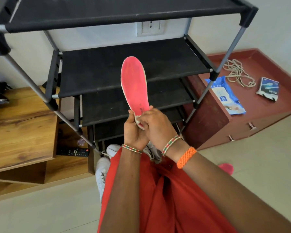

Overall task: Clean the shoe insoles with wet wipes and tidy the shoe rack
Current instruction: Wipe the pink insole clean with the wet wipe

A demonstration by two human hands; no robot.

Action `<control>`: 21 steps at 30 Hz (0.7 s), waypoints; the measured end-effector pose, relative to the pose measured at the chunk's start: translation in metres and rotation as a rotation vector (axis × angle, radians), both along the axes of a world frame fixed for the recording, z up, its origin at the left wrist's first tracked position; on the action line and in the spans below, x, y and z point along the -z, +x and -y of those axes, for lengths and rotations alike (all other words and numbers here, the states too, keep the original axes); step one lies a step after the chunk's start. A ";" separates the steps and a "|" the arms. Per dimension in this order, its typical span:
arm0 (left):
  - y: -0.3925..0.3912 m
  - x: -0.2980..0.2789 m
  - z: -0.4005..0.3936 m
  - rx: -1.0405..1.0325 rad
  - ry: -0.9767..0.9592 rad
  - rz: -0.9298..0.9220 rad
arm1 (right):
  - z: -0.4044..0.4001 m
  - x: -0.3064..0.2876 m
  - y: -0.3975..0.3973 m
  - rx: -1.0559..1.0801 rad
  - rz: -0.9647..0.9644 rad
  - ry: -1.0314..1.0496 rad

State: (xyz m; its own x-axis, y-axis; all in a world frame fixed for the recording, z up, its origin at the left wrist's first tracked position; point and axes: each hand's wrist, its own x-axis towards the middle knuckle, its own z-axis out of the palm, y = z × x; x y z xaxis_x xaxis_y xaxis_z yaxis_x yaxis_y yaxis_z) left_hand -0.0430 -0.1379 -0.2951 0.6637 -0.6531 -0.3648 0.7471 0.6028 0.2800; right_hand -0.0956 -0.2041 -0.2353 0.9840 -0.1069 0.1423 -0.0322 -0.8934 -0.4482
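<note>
A pink insole (135, 84) stands upright in front of the black shoe rack (134, 68), toe end up. My left hand (133, 132) grips its heel end from below. My right hand (155, 126) presses a crumpled whitish wet wipe (138, 119) against the heel, fingers curled around it. The blue wet wipes pack (227, 96) lies on the red cabinet to the right. White shoes (102, 172) stand on the floor below the rack, partly hidden by my arms and red garment.
The red cabinet (262, 105) holds a coil of laces (238, 73) and a small dark packet (268, 89). A wooden unit (23, 125) at the left carries a remote control (72, 151). A pink object (227, 168) lies on the floor at right.
</note>
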 end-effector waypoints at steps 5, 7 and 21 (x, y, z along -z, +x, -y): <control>-0.010 -0.007 -0.002 -0.027 0.050 0.018 | 0.002 -0.008 0.017 0.027 0.024 -0.005; -0.006 -0.005 -0.006 -0.040 0.038 0.005 | 0.000 -0.005 0.009 0.008 0.013 0.021; -0.008 -0.007 -0.006 -0.075 0.011 0.033 | -0.014 -0.011 0.006 -0.029 0.019 0.058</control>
State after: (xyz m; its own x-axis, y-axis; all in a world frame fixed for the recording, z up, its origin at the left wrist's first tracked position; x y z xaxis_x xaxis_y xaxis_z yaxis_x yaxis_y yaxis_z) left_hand -0.0514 -0.1319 -0.2886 0.7219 -0.5976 -0.3489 0.6907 0.6533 0.3102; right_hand -0.0900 -0.1904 -0.2240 0.9841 -0.0868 0.1552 0.0024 -0.8661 -0.4998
